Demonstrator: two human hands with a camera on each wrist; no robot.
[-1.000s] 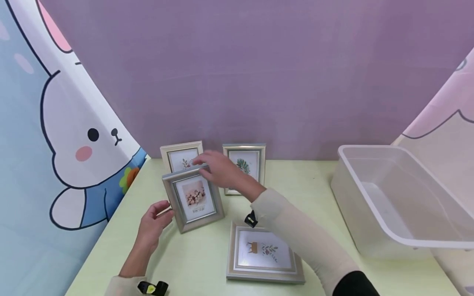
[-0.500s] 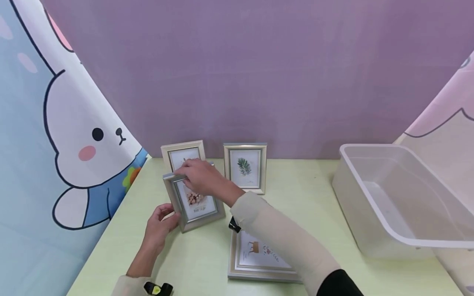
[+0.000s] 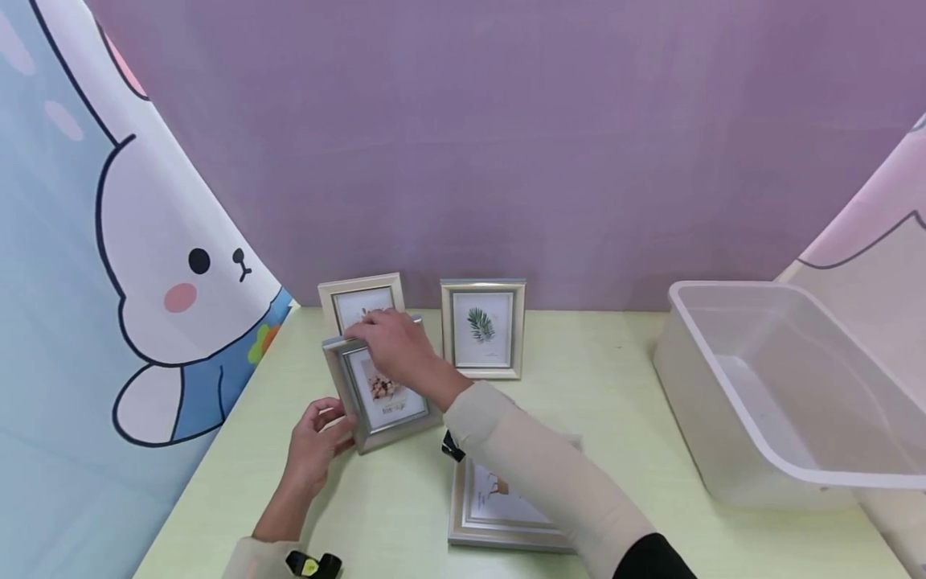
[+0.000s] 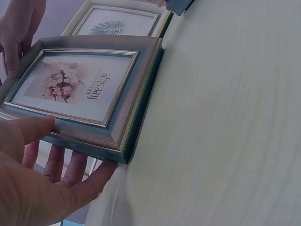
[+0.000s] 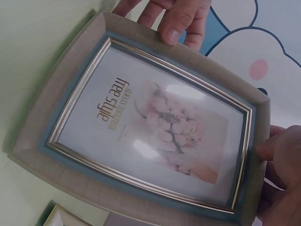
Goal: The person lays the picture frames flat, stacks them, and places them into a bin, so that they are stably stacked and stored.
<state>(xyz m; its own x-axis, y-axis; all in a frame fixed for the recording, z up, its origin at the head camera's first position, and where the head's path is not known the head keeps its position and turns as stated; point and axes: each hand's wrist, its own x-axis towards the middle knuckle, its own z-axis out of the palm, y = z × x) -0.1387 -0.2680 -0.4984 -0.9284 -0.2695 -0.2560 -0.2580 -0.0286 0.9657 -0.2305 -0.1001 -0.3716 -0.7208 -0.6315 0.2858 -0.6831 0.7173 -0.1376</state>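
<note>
A silvery-grey picture frame [image 3: 391, 402] with a flower picture and "free style" lettering stands tilted on the table [image 3: 615, 386]. My right hand [image 3: 396, 346] pinches its top edge, thumb on the front, fingers behind. At the left side, my left hand [image 3: 318, 442] grips the edge; in the left wrist view its thumb [image 4: 40, 126] lies at the front and its fingers reach behind. The right wrist view shows the picture frame [image 5: 164, 113] close up between both hands. Behind it stands a cream picture frame [image 3: 362, 291], partly hidden by the grey frame and my right hand.
Right of these stands a leaf picture frame [image 3: 483, 326] by the purple back wall [image 3: 492, 161]. A further picture frame [image 3: 499, 523] lies flat in front, partly covered by my right sleeve [image 3: 535, 458]. A translucent plastic bin [image 3: 687, 378] stands at the right.
My right hand has moved left and down onto the grey frame's top edge. My left hand has closed in on the frame's left side. The view has shifted slightly.
</note>
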